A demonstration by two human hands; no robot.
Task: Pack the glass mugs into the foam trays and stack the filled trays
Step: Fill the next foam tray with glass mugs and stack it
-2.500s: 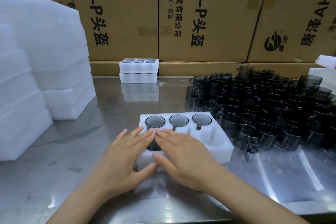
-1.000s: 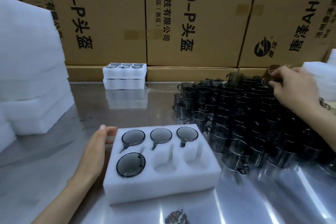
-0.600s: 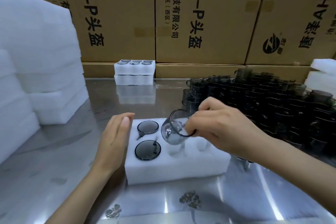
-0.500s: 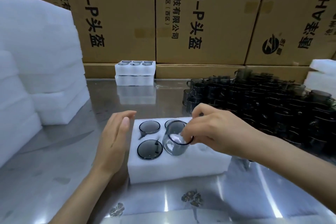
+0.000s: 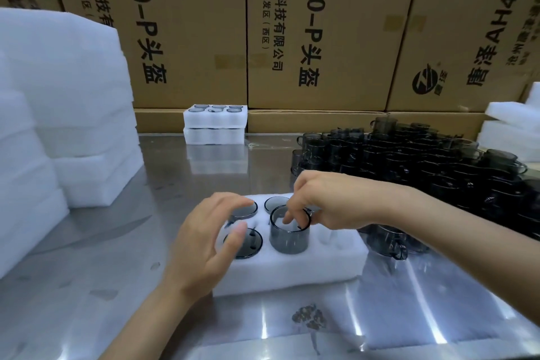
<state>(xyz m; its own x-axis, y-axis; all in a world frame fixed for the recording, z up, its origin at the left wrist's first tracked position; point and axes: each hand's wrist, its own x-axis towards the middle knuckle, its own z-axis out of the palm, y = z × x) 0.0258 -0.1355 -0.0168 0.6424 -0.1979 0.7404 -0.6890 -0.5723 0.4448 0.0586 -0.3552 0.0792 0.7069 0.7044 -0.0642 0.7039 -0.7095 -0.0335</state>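
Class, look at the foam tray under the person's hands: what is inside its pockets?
The foam tray shows seated glass mugs, one at front left. The right hand holds another mug, standing proud of its pocket. The back right pocket is hidden by that hand.

Mugs (image 5: 423, 166): smoky grey, see-through glass, dark as heap at right. Mug (image 5: 289, 232) in near tray: same grey tint. Trays (image 5: 292, 269): plain white foam, also far stack (image 5: 214, 124) and left pile (image 5: 67, 102). Boxes (image 5: 190, 29): brown cardboard, black print, round black logo on right one. Table (image 5: 87, 286): bare silver steel, streaky white glare.
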